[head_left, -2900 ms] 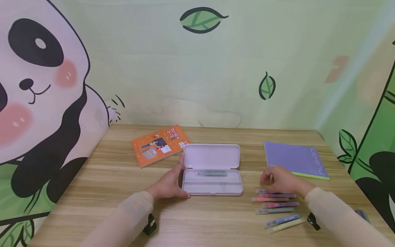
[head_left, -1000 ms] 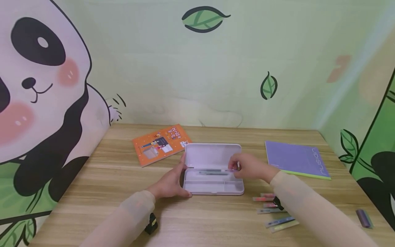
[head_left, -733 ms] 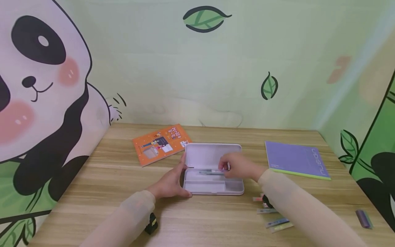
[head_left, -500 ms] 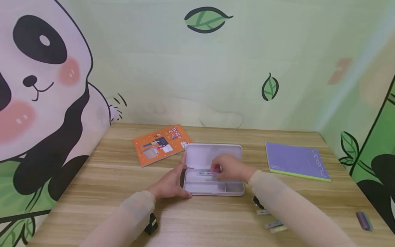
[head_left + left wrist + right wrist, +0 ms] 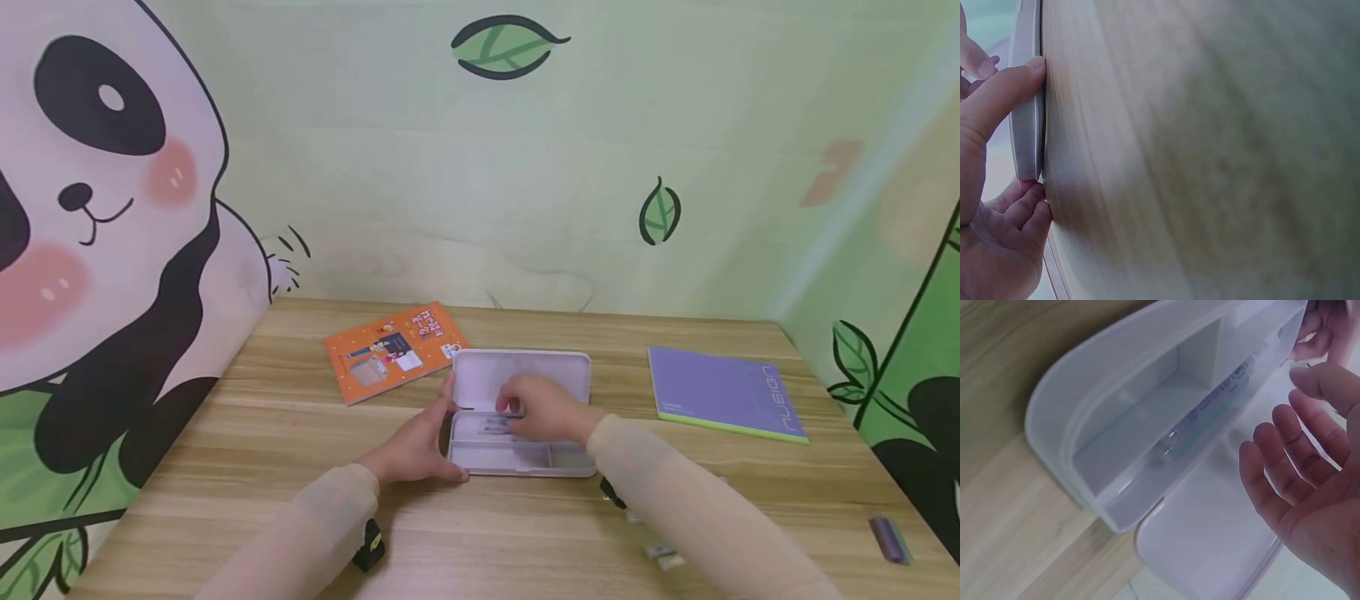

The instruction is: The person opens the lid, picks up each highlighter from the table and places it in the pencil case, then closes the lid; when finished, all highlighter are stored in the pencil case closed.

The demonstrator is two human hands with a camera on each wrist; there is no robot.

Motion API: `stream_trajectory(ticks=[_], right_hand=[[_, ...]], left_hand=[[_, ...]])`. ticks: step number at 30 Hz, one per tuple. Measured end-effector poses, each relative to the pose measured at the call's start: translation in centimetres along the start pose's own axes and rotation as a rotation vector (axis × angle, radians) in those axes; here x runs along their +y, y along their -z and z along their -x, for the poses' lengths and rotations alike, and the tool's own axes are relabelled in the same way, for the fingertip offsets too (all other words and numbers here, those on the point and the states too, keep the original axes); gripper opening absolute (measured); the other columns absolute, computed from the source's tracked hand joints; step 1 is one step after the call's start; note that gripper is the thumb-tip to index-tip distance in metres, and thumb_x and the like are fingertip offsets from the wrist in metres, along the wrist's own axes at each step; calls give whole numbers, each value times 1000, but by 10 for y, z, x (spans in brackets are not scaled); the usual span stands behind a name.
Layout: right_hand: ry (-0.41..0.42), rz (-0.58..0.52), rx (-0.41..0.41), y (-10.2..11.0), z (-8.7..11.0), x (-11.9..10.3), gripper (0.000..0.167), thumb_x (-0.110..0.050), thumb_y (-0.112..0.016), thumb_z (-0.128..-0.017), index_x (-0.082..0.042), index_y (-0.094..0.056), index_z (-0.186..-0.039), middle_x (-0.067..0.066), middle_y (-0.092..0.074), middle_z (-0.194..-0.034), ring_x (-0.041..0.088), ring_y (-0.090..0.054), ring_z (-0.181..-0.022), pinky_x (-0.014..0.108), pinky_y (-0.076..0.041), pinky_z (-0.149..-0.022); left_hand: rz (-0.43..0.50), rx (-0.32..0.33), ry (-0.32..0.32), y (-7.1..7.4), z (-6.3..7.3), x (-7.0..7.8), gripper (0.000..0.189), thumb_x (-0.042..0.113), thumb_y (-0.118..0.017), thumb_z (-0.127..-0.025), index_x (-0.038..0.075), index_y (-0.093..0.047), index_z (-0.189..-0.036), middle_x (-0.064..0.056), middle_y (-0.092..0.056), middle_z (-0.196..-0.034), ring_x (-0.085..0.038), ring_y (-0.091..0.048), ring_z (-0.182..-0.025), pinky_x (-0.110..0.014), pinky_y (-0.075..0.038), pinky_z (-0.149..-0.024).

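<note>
- Head view: white pencil case (image 5: 498, 456), lid (image 5: 476, 375) raised, mid-way across the desk (image 5: 262, 417), well back from its near edge.
- Pens (image 5: 495, 426): in the case's long rear compartment; exact count unclear beneath the hand.
- Right hand (image 5: 551, 408): shifted leftward over that compartment during the last second, where it earlier pinched a pen. Right wrist view: fingers loosely bent, thumb apart, no pen in its grasp.
- Left hand (image 5: 408, 446): unmoved; grips the case's left end, thumb at the front wall, fingers about the end.
- Loose pens (image 5: 661, 551): right of the case, towards the near edge, now mostly hidden by the right sleeve (image 5: 697, 500).
- Purple notebook (image 5: 723, 393): near the far right corner.
- Orange book (image 5: 397, 354): by the far edge, left part.
- Assessment: latest pen seemingly laid in and released; stowing only part done.
</note>
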State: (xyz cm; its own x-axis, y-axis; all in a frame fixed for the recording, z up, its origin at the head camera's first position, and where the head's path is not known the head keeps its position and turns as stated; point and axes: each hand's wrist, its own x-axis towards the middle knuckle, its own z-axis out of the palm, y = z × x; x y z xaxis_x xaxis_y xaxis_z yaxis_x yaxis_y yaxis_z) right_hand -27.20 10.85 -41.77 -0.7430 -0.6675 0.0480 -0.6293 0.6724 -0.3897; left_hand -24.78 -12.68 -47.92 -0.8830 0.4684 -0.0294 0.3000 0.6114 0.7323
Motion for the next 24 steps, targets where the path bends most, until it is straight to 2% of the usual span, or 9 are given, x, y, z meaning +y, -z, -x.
stream_trajectory(ticks=[4,9,12,15,20,24], right_hand=[[34,-24,48,3,8,6,23,-9,-76,-75,-4,-68,-96,8,-63,-83,17,-53,-75,28,-47,-70],[102,-69,98,5,23,21,28,-10,-80,-72,-4,-67,-95,6,-61,-81,15,-53,-70,25,-48,-65],[100,-139,84,9,34,27,29,-11,-81,-74,-3,-66,-98,7,-62,-85,20,-56,-76,32,-52,-68],[60,-206,62,15,45,31,32,-13,-80,-77,-3,-65,-103,11,-64,-92,26,-57,-83,39,-53,-74],[14,-238,81,23,61,40,33,-14,-81,-77,-3,-65,-104,13,-64,-94,30,-58,-86,37,-54,-75],[10,-256,123,29,76,46,32,-11,-81,-76,-1,-65,-101,14,-64,-91,31,-59,-80,38,-54,-71]], left_hand=[[-5,1,2,-1,1,2,143,26,-94,-58,20,12,-155,-11,-50,-138,-23,-46,-128,-43,-26,-118],[-8,2,10,-1,1,3,143,25,-94,-58,21,12,-155,-10,-50,-138,-23,-45,-129,-43,-24,-119],[-3,1,16,-1,0,3,144,25,-94,-58,23,12,-155,-10,-50,-139,-24,-43,-132,-44,-23,-119],[0,3,23,-1,0,3,144,24,-94,-58,24,13,-155,-10,-49,-139,-24,-42,-134,-44,-23,-119],[1,7,25,0,-1,4,144,25,-94,-57,25,12,-155,-10,-49,-140,-24,-41,-135,-44,-22,-119],[-1,3,22,-1,-1,3,144,26,-94,-58,25,13,-155,-11,-48,-140,-24,-42,-133,-44,-23,-119]])
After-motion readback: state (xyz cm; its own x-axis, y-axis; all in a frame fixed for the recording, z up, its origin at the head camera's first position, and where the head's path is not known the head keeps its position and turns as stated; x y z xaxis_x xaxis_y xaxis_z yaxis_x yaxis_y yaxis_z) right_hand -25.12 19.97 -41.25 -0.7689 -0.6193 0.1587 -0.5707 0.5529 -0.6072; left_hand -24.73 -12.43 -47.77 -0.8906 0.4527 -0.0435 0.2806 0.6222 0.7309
